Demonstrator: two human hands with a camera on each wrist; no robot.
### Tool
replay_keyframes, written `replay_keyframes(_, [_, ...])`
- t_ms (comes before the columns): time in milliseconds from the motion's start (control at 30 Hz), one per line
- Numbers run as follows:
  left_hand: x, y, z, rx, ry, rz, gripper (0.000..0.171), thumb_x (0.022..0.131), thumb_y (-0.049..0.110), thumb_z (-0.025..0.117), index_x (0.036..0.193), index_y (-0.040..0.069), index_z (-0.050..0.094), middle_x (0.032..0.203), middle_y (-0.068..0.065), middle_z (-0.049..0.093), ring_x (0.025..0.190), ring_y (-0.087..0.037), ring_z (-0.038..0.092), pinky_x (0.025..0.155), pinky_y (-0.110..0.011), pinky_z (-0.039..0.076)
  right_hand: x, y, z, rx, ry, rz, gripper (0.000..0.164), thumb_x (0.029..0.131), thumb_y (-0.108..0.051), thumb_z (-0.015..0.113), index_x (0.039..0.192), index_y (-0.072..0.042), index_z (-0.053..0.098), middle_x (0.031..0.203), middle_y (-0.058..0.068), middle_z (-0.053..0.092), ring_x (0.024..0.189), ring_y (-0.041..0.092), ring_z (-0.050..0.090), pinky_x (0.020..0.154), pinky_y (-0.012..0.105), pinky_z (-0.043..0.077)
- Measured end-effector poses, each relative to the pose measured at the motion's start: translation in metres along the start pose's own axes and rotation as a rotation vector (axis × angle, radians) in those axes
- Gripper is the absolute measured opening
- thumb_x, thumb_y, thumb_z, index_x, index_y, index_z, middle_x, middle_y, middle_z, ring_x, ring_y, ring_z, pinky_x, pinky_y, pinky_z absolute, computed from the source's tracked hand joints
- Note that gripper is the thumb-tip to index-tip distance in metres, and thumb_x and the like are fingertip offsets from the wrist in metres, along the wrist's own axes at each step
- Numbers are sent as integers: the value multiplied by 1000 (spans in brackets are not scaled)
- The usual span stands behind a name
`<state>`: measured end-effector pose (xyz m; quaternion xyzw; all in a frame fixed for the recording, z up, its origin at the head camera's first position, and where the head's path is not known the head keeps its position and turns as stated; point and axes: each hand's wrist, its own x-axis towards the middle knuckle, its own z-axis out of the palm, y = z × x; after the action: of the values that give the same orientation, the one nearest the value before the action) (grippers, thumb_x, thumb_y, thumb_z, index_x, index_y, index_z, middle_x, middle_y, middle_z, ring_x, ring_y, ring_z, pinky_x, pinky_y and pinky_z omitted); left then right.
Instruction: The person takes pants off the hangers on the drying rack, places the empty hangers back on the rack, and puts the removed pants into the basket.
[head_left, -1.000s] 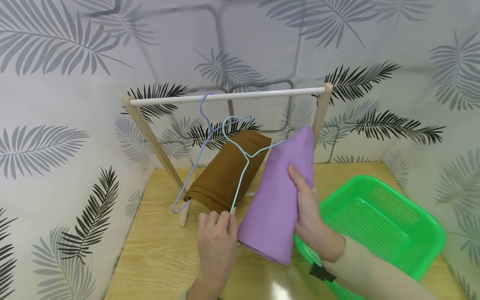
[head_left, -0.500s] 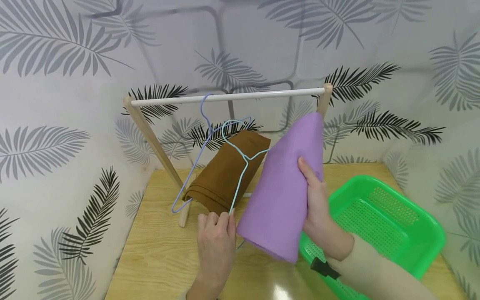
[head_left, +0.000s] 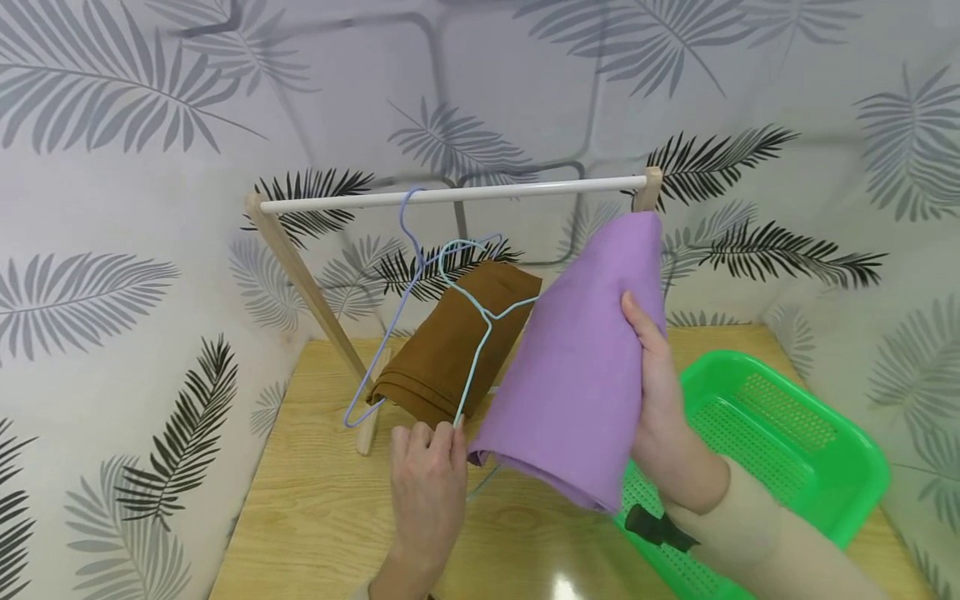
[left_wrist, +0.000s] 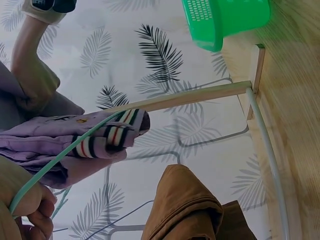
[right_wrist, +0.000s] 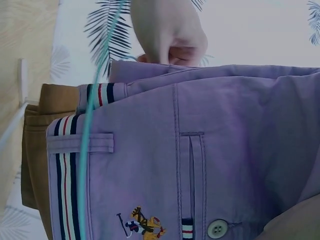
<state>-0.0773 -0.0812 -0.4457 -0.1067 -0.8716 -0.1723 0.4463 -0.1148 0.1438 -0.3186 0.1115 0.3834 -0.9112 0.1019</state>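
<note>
My left hand [head_left: 427, 483] grips a lower corner of a mint-green wire hanger [head_left: 474, 367], its hook pointing up and off the rail. Folded purple trousers [head_left: 577, 358] hang from my right hand [head_left: 667, 417], thumb on the near face and the other fingers hidden behind. They cover the hanger's right side in the head view. The right wrist view brings out their striped waistband [right_wrist: 65, 175], a buttoned pocket and an embroidered horse and rider; the hanger wire runs across the waistband there. Behind, folded brown cloth [head_left: 457, 333] hangs over a periwinkle hanger [head_left: 386, 333].
A small rack with a white rail [head_left: 517, 190] and wooden legs [head_left: 307, 292] stands at the back of the wooden table [head_left: 315, 517], and the periwinkle hanger hooks onto it. To the right is a green perforated basket [head_left: 847, 492]. Leaf-patterned wall surrounds the table.
My right hand has moved right and a little upward with the purple trousers, which spread wider and cover more of the mint-green hanger. My left hand has shifted slightly left with the hanger.
</note>
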Motion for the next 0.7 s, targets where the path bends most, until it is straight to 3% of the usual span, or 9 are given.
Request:
replay_keyframes(367, [-1,-5,3,10,3,16,37,78,0,85,65,7,51,61,-4,44,66,-18,34,63,-29,30,-7,-13,0,161,-63,0,32,103,-44,63,126,-25,52,101,-7,76,90,9,73,82,24,59])
replay_keyframes(700, [0,-7,2,22,0,17,39,78,1,85,65,8,49,60,-4,44,65,-18,32,62,-29,29,-25,-18,-10,150,-100,14,33,105,-45,60,129,-25,52,104,-5,77,92,11,76,81,26,61])
